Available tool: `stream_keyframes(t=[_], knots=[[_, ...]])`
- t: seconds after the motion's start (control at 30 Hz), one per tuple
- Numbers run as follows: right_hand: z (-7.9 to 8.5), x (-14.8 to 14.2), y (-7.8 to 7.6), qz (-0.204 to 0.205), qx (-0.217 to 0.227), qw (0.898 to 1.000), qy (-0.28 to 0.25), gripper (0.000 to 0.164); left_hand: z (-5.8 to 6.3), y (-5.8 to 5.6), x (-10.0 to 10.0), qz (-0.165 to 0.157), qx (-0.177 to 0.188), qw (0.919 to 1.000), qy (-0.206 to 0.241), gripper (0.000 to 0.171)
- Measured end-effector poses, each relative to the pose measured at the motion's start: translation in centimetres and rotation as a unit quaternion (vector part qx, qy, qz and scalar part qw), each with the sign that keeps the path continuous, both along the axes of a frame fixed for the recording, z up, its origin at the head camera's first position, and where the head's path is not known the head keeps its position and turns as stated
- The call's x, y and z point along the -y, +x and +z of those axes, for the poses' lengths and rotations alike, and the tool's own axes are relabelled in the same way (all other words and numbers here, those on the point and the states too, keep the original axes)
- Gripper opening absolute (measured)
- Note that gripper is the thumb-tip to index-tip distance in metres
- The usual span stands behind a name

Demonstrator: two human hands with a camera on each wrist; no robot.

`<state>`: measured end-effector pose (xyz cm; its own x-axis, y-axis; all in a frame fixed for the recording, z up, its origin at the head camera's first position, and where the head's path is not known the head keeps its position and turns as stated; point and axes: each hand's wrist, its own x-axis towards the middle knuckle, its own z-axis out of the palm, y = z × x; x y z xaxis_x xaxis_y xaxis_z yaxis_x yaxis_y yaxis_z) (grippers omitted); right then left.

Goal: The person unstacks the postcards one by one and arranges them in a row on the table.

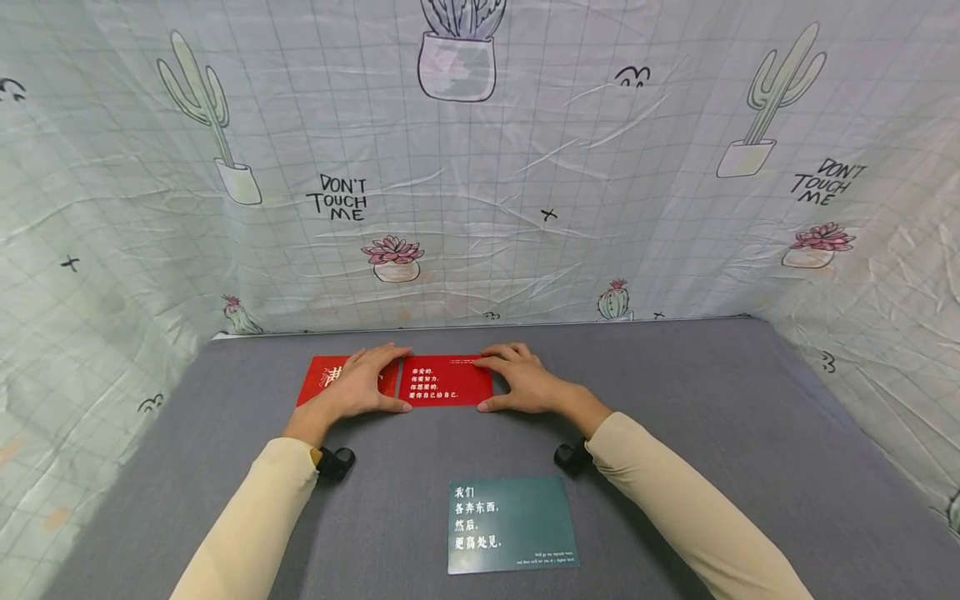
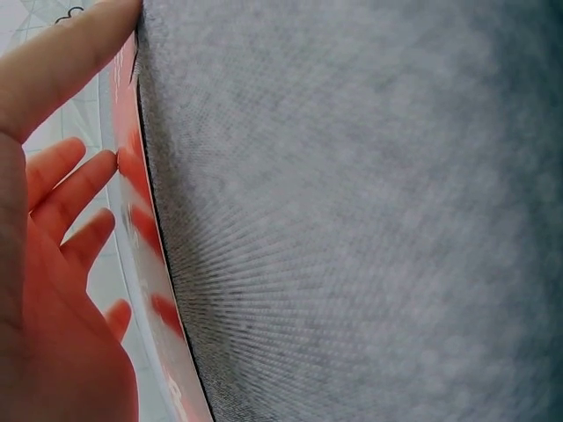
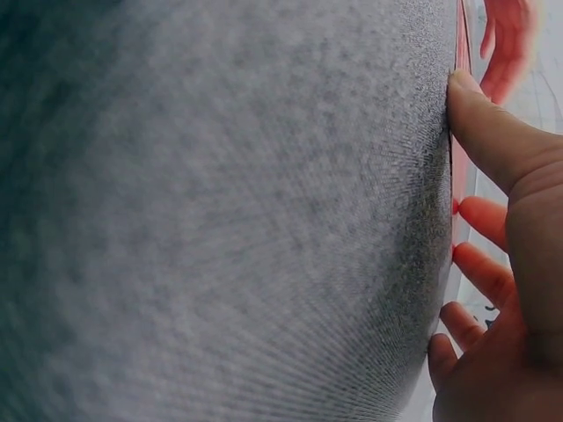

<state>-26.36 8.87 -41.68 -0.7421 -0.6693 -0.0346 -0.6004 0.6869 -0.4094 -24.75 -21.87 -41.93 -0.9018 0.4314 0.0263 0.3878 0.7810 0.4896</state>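
Grey bench (image 1: 675, 400); 3 printed cards lying flat on it. Red card with 4 lines of large white characters (image 1: 446, 382) lies near the back edge, a little left of that edge's middle. A 2nd red card (image 1: 322, 371) lies just beside its left side, nearer the back-left corner; cannot tell whether the 2 touch.

Left hand (image 1: 360, 385): arched over the 2nd card, thumb and forefinger spread wide, tips at the front and back ends of the seam between the red cards. Right hand (image 1: 528, 385): likewise wide, thumb at the 1st card's front-right corner, fingers at its back-right corner. Both wrist views show fingertips low, at card level.

Teal card (image 1: 512, 527), also bearing 4 lines of large white characters, lies well apart, toward the front of the bench, between the forearms.

Cream sleeves (image 1: 690, 500); a black device (image 1: 335, 461) at each wrist. Cactus-print cloth (image 1: 480, 192) hangs beyond the back edge.
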Motion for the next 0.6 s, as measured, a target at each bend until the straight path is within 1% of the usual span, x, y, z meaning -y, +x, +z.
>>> stream_keyframes(t=[0.33,0.47,0.6], knots=[[0.0,0.1,-0.1,-0.004,0.004,1.0,0.0,0.074,-0.1,0.0,0.1,-0.005,0.002,1.0,0.002,0.09],[0.3,0.0,0.1,-0.007,0.014,1.0,-0.008,0.074,0.5,0.4,0.3,0.005,0.013,0.9997,0.02,0.091],[1.1,-0.5,0.5,-0.01,0.02,0.999,-0.023,0.075,1.5,1.0,0.5,0.013,0.014,0.9989,0.042,0.09]])
